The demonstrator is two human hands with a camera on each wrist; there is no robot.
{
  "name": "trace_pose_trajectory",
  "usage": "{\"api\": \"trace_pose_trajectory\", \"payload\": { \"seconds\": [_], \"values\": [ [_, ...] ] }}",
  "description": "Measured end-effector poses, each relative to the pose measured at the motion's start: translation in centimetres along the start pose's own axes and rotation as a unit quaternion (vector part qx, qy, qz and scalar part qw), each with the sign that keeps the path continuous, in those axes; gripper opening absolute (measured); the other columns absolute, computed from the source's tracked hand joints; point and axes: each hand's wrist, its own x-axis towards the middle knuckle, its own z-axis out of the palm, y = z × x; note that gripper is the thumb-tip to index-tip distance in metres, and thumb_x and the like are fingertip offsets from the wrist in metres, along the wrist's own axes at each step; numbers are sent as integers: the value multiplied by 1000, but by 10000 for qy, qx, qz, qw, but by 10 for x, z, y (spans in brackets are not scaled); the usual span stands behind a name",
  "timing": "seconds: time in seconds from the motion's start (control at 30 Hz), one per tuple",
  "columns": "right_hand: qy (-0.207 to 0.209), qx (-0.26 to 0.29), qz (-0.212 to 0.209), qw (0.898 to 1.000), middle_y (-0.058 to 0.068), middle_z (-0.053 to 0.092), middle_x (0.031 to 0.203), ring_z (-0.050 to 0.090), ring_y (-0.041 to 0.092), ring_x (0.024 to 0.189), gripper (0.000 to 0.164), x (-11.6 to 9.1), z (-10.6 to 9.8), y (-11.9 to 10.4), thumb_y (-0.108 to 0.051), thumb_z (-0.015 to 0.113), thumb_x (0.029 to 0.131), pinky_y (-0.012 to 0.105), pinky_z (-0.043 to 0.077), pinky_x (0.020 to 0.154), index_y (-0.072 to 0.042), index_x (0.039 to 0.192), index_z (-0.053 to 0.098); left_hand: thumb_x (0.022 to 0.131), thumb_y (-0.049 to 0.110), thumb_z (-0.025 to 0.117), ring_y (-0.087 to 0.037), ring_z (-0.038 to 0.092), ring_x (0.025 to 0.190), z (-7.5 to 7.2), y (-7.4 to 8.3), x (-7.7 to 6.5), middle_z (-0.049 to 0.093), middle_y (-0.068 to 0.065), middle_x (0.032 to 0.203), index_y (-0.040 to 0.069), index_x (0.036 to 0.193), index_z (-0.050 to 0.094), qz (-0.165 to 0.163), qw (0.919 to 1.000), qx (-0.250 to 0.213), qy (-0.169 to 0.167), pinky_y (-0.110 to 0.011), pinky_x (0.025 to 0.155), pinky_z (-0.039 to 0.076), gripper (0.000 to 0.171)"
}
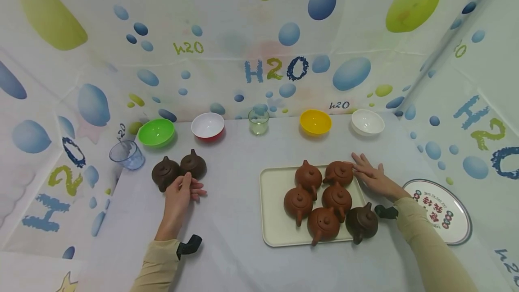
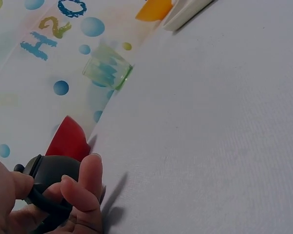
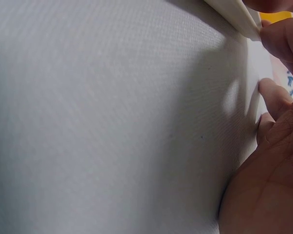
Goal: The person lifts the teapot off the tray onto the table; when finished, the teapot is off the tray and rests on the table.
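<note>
Two dark brown teapots stand side by side on the left of the table. My left hand (image 1: 178,191) pinches the handle of the right-hand dark teapot (image 1: 193,163), with thumb and fingers around the handle in the left wrist view. The other dark teapot (image 1: 165,171) is just beyond that hand. On the right, a cream tray (image 1: 279,233) bears several reddish-brown teapots (image 1: 299,199), and a third dark teapot (image 1: 362,222) sits at its front right corner. My right hand (image 1: 375,179) lies with fingers spread at the tray's right edge, close to the back right teapot (image 1: 339,173).
Along the back stand a green bowl (image 1: 156,133), a red bowl with white inside (image 1: 208,126), a greenish glass (image 1: 258,122), a yellow bowl (image 1: 315,123) and a white bowl (image 1: 367,123). A blue glass (image 1: 127,155) is at far left. An oval printed plate (image 1: 458,220) lies right.
</note>
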Motion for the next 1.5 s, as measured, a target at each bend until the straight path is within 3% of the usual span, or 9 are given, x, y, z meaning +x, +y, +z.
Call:
{"api": "trace_pose_trajectory", "payload": {
  "seconds": [0.2,0.67,1.1,1.33,1.5],
  "values": [
    [12,14,20,10000,23,5,179,-15,50,165,56,-2,2,-1,-32,48,114,77,-30,117,-2,161,43,114,52,42,-1,75,75,1,-1,-2,80,-11,116,4,133,51,-26,10000,14,59,-17,69,57,52],
    [2,65,-35,10000,23,4,179,-16,49,165,54,-2,2,2,-31,48,114,77,-30,116,-3,160,45,114,51,43,-3,76,74,2,-3,-3,81,-6,107,7,129,46,-43,9997,-235,97,-18,70,59,47],
    [68,89,-66,9999,23,5,179,-16,49,165,55,-3,0,5,-33,48,114,77,-31,116,-2,160,45,116,42,43,-4,79,79,-4,-12,-16,75,-19,118,8,142,33,194,9992,-346,76,-19,77,63,44],
    [135,205,-207,9995,22,7,178,-16,44,166,53,-3,3,5,-35,49,114,76,-32,116,-7,158,49,116,44,41,-4,79,82,-5,-16,-39,75,-21,125,7,144,33,-92,10000,-29,-12,-14,79,60,46],
    [160,143,-241,9995,21,7,179,-16,44,166,56,-2,2,3,-39,48,114,75,-33,116,-5,158,48,117,39,41,-7,80,85,2,-20,-54,75,-23,127,4,146,34,-105,9999,-37,-109,-16,80,61,45]
  ]
}}
